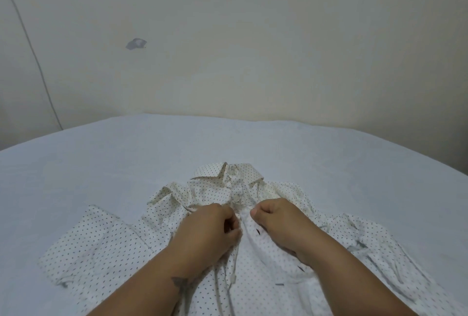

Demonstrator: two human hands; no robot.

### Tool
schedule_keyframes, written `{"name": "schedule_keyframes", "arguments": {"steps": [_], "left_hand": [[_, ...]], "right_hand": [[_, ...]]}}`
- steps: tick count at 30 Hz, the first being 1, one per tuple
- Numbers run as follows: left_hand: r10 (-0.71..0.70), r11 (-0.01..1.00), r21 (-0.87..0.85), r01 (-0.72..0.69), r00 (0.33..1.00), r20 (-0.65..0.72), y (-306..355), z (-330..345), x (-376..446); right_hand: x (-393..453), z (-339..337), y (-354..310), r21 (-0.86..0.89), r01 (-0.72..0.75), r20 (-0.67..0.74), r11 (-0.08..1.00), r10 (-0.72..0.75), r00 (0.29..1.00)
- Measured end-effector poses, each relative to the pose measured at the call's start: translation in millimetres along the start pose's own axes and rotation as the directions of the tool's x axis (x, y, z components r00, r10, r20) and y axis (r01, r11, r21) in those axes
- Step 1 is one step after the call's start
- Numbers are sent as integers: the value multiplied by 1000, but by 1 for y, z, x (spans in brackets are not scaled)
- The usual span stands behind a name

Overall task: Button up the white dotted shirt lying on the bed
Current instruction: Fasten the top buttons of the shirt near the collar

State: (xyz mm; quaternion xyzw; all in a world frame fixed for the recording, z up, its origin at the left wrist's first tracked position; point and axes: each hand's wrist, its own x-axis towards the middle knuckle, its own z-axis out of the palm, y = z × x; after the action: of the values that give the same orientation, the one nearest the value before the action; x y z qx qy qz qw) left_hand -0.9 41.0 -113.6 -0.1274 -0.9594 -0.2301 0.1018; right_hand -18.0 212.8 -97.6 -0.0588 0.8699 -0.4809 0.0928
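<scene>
The white dotted shirt (266, 260) lay spread front-up on the bed (101, 163), its collar (228, 174) pointing toward the far wall (253, 37) and a sleeve (96, 242) stretched out to the left. Both hands were working at the front opening, a little below the collar. The left hand (210, 229) was curled nearly into a fist, fingers folded in and pinching the left edge of the placket. The right hand (281, 219) was curled the same way, thumb (255, 214) pressed down on the fabric, gripping the opposite edge. The two hands sat just beside each other with a narrow strip of cloth between them. I could not make out the button itself under the fingers. Below the hands, the two front edges lay loose.
</scene>
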Motion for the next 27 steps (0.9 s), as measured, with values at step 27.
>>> {"name": "schedule_keyframes", "arguments": {"steps": [27], "left_hand": [[-239, 637, -686, 351, 936, 257, 5, -36, -6]], "right_hand": [[-3, -3, -9, 511, -95, 85, 854, 60, 995]]}}
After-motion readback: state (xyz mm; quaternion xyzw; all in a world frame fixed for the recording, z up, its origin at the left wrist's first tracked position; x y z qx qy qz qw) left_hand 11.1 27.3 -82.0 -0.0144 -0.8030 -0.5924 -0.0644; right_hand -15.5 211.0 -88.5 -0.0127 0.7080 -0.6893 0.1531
